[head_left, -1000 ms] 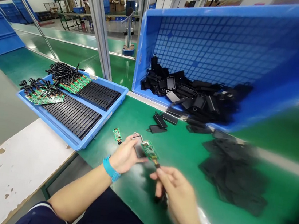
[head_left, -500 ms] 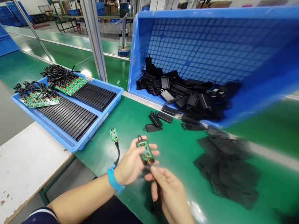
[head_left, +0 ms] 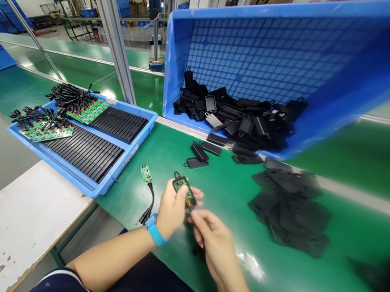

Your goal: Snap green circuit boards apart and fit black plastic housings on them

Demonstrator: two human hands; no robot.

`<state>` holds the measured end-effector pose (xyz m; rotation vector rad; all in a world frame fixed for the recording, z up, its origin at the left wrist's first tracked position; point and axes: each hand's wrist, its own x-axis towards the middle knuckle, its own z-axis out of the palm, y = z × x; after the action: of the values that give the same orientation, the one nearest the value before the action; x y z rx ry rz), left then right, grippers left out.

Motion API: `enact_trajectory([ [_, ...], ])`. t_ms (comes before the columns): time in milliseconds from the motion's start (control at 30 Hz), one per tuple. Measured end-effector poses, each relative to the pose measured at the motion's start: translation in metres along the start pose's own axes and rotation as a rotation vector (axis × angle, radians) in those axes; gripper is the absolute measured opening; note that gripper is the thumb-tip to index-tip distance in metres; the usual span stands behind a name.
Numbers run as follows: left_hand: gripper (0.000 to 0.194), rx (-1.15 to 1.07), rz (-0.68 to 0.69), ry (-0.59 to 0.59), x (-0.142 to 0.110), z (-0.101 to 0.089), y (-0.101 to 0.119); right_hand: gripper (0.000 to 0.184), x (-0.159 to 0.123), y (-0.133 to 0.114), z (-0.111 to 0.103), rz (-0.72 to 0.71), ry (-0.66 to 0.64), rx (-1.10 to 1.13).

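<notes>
My left hand [head_left: 173, 210], with a blue wrist strap, is closed around a black plastic case [head_left: 192, 203] that has a loop at its top. Inside the case lies a green circuit board [head_left: 184, 187], my left thumb pressing on it. At the lower end of the case, the fingers of my right hand [head_left: 213, 239] pinch the dark cable that leaves the board; most of the cable is hidden under the hand. Left of my hands, a second circuit board [head_left: 146, 173] with black leads rests on the green table.
A blue tray [head_left: 126, 158] at left holds rows of black cases and wired circuit boards. Behind, a large blue bin [head_left: 167, 66] lies tipped, black cases inside and spilling out. Flat black pieces [head_left: 290, 211] are piled at right. A metal post [head_left: 111, 29] rises behind the tray.
My left thumb has moved over the board, and the fingers have closed more around the case. The board now appears to sit deeper in it. The view has shifted slightly.
</notes>
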<state>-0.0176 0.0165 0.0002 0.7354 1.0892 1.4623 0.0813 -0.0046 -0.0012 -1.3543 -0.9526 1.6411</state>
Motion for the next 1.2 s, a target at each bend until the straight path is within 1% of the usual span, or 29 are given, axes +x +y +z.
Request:
enact_trajectory([
  [133, 0.024, 0.082, 0.045, 0.024, -0.002, 0.001, -0.002, 0.028, -0.001, 0.0, 0.003, -0.05, 0.047, -0.036],
  [267, 0.021, 0.016, 0.007, 0.009, -0.003, 0.001, -0.002, 0.024, 0.001, 0.001, 0.004, -0.092, 0.094, -0.097],
  [333, 0.022, -0.007, -0.005, 0.008, -0.003, 0.001, -0.001, 0.02, 0.002, 0.001, 0.003, -0.126, 0.08, -0.113],
  [400, 0.022, -0.012, -0.013, 0.008, -0.003, 0.001, -0.002, 0.018, 0.004, 0.002, 0.001, -0.188, 0.049, -0.163],
  [500, 0.022, 0.028, 0.003, -0.016, -0.006, 0.001, -0.002, 0.022, 0.003, 0.004, 0.0, -0.276, 0.052, -0.316],
  [633, 0.022, 0.19, 0.061, -0.017, -0.012, 0.002, -0.001, 0.029, 0.004, 0.01, 0.007, -0.286, 0.116, -0.444],
  [700, 0.024, 0.211, 0.06, -0.008, -0.011, 0.002, 0.001, 0.03, 0.007, 0.01, 0.006, -0.302, 0.126, -0.502],
  [767, 0.029, 0.153, 0.029, 0.017, -0.007, 0.002, 0.005, 0.027, 0.013, 0.004, -0.006, -0.329, 0.147, -0.588],
  [800, 0.031, 0.118, 0.003, 0.035, -0.003, 0.001, 0.008, 0.025, 0.016, -0.001, -0.017, -0.346, 0.18, -0.638],
  [900, 0.036, 0.064, -0.1, 0.067, 0.008, -0.006, 0.015, 0.024, 0.028, -0.026, -0.065, -0.396, 0.374, -0.794],
  [933, 0.035, 0.062, -0.145, 0.052, 0.012, -0.009, 0.016, 0.027, 0.033, -0.035, -0.082, -0.406, 0.437, -0.844],
  [967, 0.033, 0.059, -0.195, 0.027, 0.014, -0.011, 0.017, 0.031, 0.038, -0.043, -0.098, -0.41, 0.472, -0.89],
  [1033, 0.028, 0.039, -0.302, -0.043, 0.015, -0.014, 0.015, 0.036, 0.049, -0.056, -0.124, -0.405, 0.472, -0.963],
  [1067, 0.026, 0.024, -0.352, -0.081, 0.014, -0.014, 0.013, 0.038, 0.054, -0.06, -0.132, -0.399, 0.451, -0.988],
  [1133, 0.024, -0.01, -0.434, -0.143, 0.011, -0.013, 0.008, 0.04, 0.064, -0.067, -0.14, -0.39, 0.409, -1.011],
  [1200, 0.021, -0.044, -0.493, -0.184, 0.008, -0.01, 0.003, 0.038, 0.069, -0.072, -0.14, -0.386, 0.383, -0.996],
])
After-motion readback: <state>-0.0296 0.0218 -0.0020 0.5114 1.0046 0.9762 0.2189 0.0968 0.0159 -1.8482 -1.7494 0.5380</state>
